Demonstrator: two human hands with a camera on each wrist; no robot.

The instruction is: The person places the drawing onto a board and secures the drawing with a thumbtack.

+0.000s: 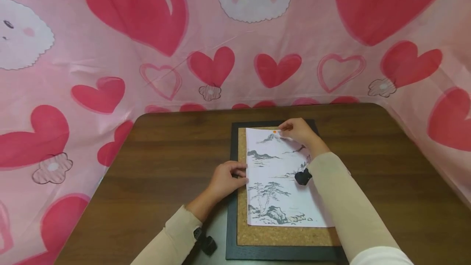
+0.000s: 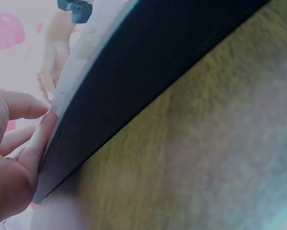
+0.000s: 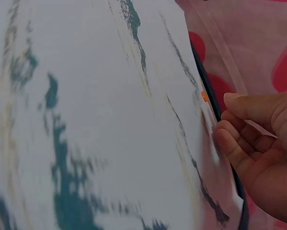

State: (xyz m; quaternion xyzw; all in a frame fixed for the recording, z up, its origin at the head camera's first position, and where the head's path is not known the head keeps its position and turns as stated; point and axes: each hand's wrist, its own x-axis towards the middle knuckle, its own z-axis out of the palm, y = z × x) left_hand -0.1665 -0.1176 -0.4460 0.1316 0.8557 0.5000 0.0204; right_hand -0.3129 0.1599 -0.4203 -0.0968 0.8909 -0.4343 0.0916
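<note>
A printed sheet of paper [image 1: 265, 171] with an ink landscape lies on a cork board [image 1: 290, 237] in a black frame [image 1: 232, 216]. An orange push pin [image 1: 274, 132] sits near the middle of the sheet's top edge. My right hand [image 1: 299, 132] is beside the pin at that edge, its fingers loosely bent. In the right wrist view, nothing shows between the thumb and fingers of the right hand [image 3: 258, 139], and the pin [image 3: 205, 97] stands apart from them. My left hand [image 1: 226, 179] touches the sheet's left edge with spread thumb and fingertips.
The framed board rests on a brown wooden table [image 1: 176, 146]. A pink cloth [image 1: 235, 32] printed with hearts hangs behind and at the sides. Small black wrist cameras [image 1: 208, 245] sit on both sleeves, the right one above the sheet.
</note>
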